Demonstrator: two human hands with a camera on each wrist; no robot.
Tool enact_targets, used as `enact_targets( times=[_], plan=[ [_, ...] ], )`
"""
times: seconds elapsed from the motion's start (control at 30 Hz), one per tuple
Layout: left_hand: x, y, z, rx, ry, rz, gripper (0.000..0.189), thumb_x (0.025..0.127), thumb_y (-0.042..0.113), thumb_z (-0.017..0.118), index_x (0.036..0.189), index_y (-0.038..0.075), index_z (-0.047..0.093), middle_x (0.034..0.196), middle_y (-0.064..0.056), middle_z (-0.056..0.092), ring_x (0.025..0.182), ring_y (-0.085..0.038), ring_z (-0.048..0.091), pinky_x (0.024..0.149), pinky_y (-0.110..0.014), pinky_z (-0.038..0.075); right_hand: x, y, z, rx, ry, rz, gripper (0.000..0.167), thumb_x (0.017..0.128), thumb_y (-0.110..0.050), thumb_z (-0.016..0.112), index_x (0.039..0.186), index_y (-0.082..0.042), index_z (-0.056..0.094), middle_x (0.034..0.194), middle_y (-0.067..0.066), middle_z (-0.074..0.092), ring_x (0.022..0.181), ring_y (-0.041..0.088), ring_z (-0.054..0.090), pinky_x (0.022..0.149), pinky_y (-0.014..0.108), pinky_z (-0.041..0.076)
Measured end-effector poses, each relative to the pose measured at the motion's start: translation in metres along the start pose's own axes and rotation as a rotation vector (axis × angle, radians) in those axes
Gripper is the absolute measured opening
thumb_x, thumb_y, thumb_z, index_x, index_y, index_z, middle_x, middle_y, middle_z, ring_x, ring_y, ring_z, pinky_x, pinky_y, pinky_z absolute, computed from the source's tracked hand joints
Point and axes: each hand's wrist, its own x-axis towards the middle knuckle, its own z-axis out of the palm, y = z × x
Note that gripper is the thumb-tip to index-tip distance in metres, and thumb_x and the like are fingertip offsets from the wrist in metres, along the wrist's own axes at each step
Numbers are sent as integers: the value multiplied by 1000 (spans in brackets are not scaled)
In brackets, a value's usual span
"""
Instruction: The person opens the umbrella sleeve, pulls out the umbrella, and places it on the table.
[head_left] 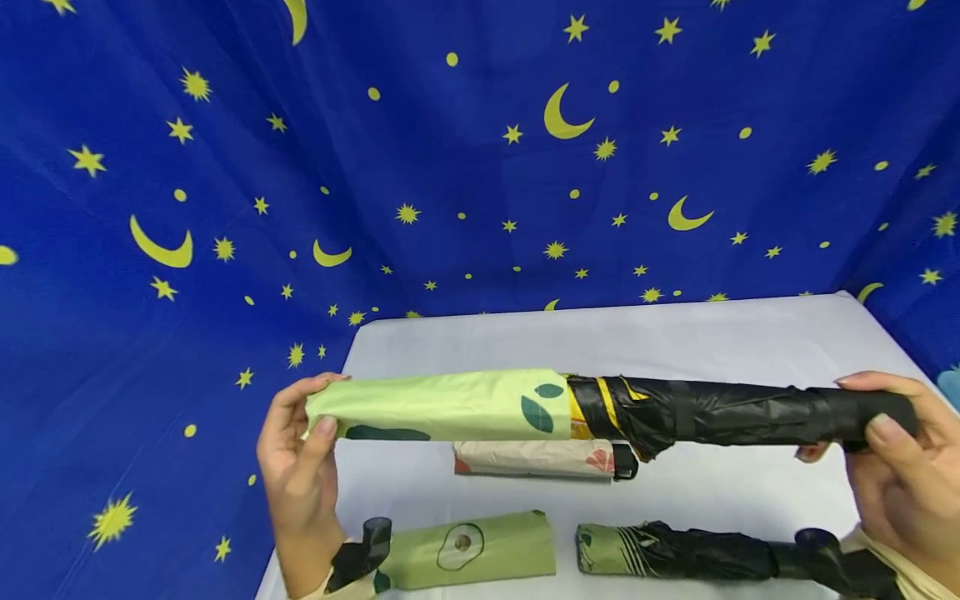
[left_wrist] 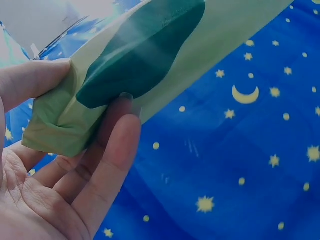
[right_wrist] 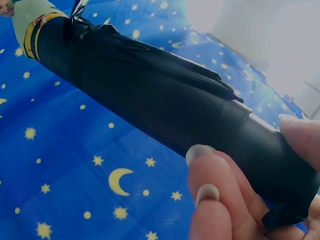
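Level above the table I hold a folded black umbrella with yellow bands, its left part inside a light green umbrella sleeve with dark leaf prints. My left hand pinches the sleeve's far left end between thumb and fingers. In the left wrist view, the sleeve's end looks creased and soft under the thumb. At the other end, my right hand grips the umbrella's black handle. The sleeve hides whatever part of the umbrella lies inside it.
Behind the held umbrella, a pale umbrella with red prints lies on the white table. Nearer to me are a green sleeve with an avocado print and a folded black-and-green umbrella. Blue star-patterned cloth surrounds the table.
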Motion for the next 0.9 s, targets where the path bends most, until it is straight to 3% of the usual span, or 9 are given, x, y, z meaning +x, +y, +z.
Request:
enact_targets(
  times=[0.23,0.33,0.43,0.57,0.63,0.77,0.9],
  plan=[
    [-15,7,-19,30,19,-49,36,91,-24,41,127,-27,45,122,-32,62,107,-32,64,85,-31,58,-24,-6,-17,-74,56,47,31,97,23,34,125,30,45,100,33,63,78,37,71,63,38,58],
    [-25,3,-28,31,-4,-87,36,92,-25,39,129,-27,43,123,-30,62,107,-30,65,84,-30,59,-35,-5,-27,-62,53,60,32,96,23,31,125,32,44,98,35,64,77,38,70,63,39,58],
    [-35,-5,-36,48,-45,-149,36,94,-25,38,130,-27,41,125,-28,61,106,-27,66,83,-29,59,-48,-6,-36,-151,62,127,33,99,23,28,128,30,42,101,32,65,75,36,70,66,37,58],
    [-47,-21,-45,125,-82,-297,35,96,-22,42,131,-24,43,123,-20,62,99,-20,67,79,-26,58,-60,-5,-48,-434,89,313,36,101,22,28,135,25,39,107,20,65,72,29,69,69,32,57],
    [-52,-30,-49,185,-70,-385,34,97,-19,47,131,-21,46,119,-15,63,94,-17,67,77,-25,57,-65,-2,-55,-561,91,409,36,101,21,32,137,22,41,107,16,65,72,27,70,68,31,57],
    [-65,-43,-59,278,-15,-514,32,98,-13,55,130,-16,51,114,-9,64,88,-13,66,74,-23,56,-80,4,-70,-675,93,581,35,104,15,40,138,13,46,100,14,68,73,29,71,68,34,59],
    [-85,-47,-73,338,21,-613,32,99,-10,56,129,-17,51,114,-8,65,86,-12,65,72,-25,56,-100,10,-82,-773,62,747,34,107,6,44,141,7,47,96,16,70,76,32,70,69,36,60]
  ],
)
